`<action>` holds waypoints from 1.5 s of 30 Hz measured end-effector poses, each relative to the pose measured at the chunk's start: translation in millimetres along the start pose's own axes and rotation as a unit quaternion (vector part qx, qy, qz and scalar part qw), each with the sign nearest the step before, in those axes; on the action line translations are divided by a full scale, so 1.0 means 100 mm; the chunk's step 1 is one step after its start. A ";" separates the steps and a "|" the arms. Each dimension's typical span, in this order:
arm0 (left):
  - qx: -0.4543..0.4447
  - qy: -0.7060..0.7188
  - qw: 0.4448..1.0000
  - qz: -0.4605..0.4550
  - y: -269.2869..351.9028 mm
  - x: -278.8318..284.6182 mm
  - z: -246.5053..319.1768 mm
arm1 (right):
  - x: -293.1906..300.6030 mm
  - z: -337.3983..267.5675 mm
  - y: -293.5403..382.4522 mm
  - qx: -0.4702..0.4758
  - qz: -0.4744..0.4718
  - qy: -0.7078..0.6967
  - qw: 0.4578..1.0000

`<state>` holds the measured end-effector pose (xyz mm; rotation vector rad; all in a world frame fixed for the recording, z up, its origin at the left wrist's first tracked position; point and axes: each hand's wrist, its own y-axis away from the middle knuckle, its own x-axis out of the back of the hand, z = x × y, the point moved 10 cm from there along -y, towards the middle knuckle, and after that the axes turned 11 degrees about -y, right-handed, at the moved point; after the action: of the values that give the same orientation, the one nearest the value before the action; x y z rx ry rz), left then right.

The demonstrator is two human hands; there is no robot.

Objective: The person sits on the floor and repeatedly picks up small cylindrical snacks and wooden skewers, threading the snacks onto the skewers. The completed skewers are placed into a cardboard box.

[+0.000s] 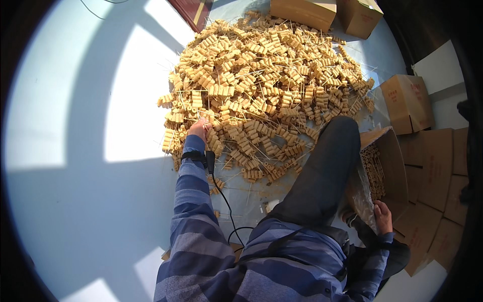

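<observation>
A large heap of tan, ridged food pieces on thin sticks (260, 87) lies before me. My left hand (198, 129) reaches into the heap's near left side, its fingers among the sticks. Whether it grips one is hidden. A skewer (215, 142) lies just beside that hand. On my right, my right hand (383, 216) grips the near rim of an open cardboard box (396, 166) lined with clear plastic (364, 192). Inside the box, skewers (373, 170) are packed closely with their round ends showing.
Closed cartons (434, 170) are stacked right of the open box. Another carton (407, 102) stands beyond it, and two more boxes (303, 13) are behind the heap. A black cable (222, 192) runs from my left wrist. My bent knee (336, 132) rises between heap and box.
</observation>
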<state>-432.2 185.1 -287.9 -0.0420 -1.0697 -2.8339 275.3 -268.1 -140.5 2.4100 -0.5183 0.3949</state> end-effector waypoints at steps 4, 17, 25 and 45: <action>-0.050 0.044 0.996 -0.055 0.64 -0.49 0.31 | -0.10 -0.30 0.01 0.053 -0.023 0.046 0.997; -0.170 -0.070 0.946 -0.265 1.84 -2.01 1.28 | -0.36 -1.17 0.14 0.093 -0.026 -0.145 0.985; -0.160 -0.196 0.824 -0.508 3.58 -3.24 0.94 | -1.29 -2.50 0.47 0.198 -0.221 -0.283 0.912; -0.240 -0.508 0.633 -0.533 4.53 -3.69 0.62 | -0.47 -1.96 0.44 0.093 -0.125 -0.546 0.823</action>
<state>-14.2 -76.7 32.3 -1.8360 -0.2061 -4.1503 185.1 -162.1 11.6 2.6496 -0.6145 -1.1846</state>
